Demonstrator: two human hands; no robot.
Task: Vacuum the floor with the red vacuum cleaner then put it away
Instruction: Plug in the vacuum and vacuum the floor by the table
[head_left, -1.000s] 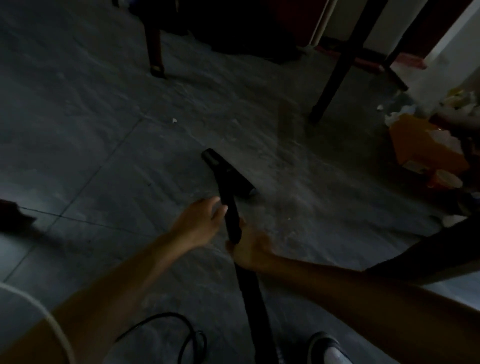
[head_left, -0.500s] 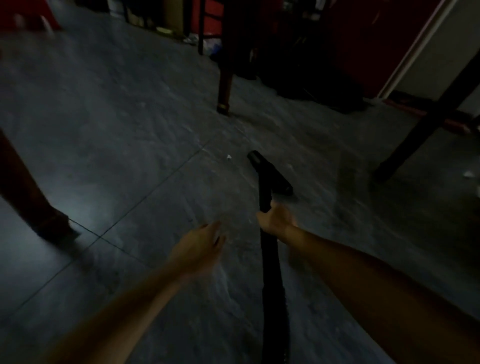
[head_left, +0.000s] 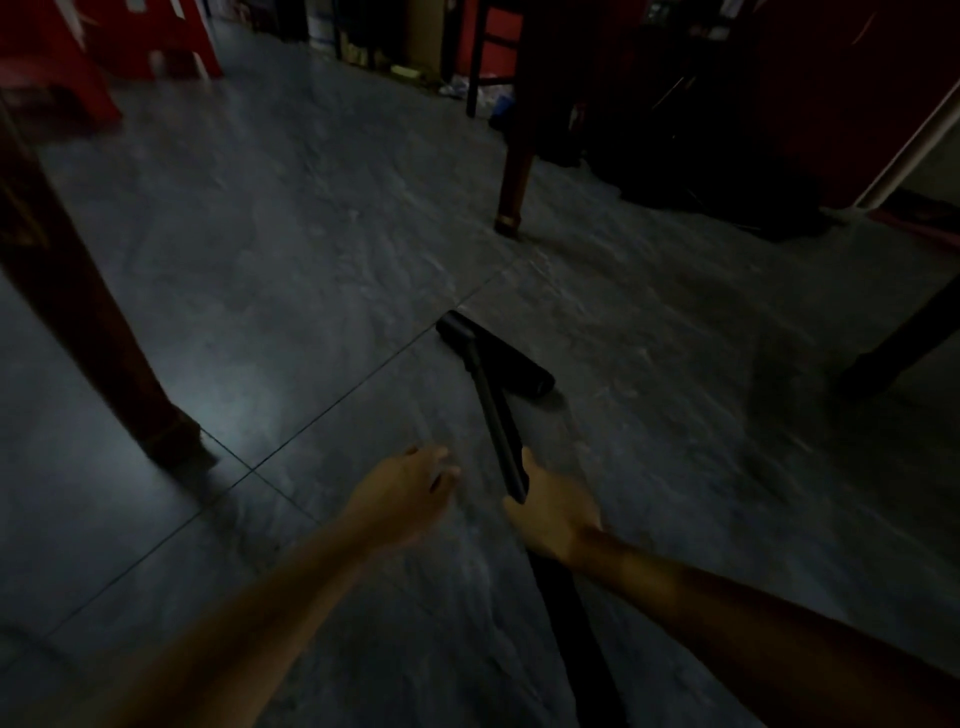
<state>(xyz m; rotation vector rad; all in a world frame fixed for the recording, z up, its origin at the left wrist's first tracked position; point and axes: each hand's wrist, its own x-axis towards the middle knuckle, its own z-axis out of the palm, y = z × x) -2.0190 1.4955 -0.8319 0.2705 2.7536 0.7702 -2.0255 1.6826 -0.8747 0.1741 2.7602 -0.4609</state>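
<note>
Dim grey floor (head_left: 291, 249); right hand (head_left: 550, 514) grips the black wand (head_left: 496, 415), left hand (head_left: 405, 493) loosely open, empty, blurred.

The grey stone-patterned tile floor (head_left: 291, 249), crossed by thin dark grout lines, carries the black vacuum head (head_left: 511, 364) near its middle, a wooden furniture leg (head_left: 514, 182) beyond it, another thick wooden leg (head_left: 104, 374) at the left, and red plastic stools (head_left: 78, 57) at the far left.
</note>
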